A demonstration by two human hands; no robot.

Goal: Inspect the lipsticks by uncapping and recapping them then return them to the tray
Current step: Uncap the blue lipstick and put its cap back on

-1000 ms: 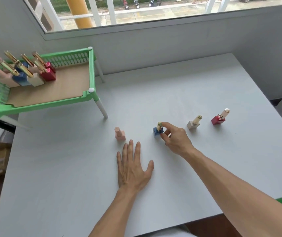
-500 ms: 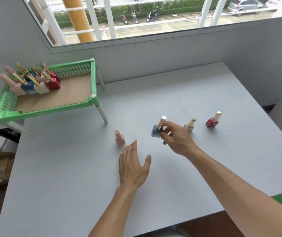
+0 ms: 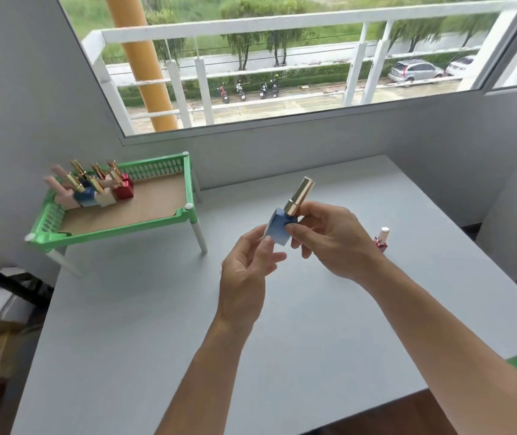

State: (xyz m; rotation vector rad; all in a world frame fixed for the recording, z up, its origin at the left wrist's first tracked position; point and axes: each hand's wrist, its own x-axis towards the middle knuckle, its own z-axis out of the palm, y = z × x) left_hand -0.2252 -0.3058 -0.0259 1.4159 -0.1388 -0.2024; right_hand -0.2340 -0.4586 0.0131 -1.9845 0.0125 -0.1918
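I see blue lipstick [image 3: 282, 226]: gold tube, tilted, held above worktop | red lipstick [image 3: 381, 241]: upright on worktop, partly hidden | green tray [image 3: 111, 232]: row of lipsticks standing at its far-left end

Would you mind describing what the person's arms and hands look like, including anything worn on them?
Both arms are bare along the whole visible forearm; no sleeve shows. The left hand and right hand wear no gloves, and no rings, watch or bracelet are visible on the fingers or wrists.

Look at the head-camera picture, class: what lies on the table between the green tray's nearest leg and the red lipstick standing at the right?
In the head view, only bare table shows between the green tray and the red lipstick; both hands, holding the blue lipstick, hide part of that stretch.
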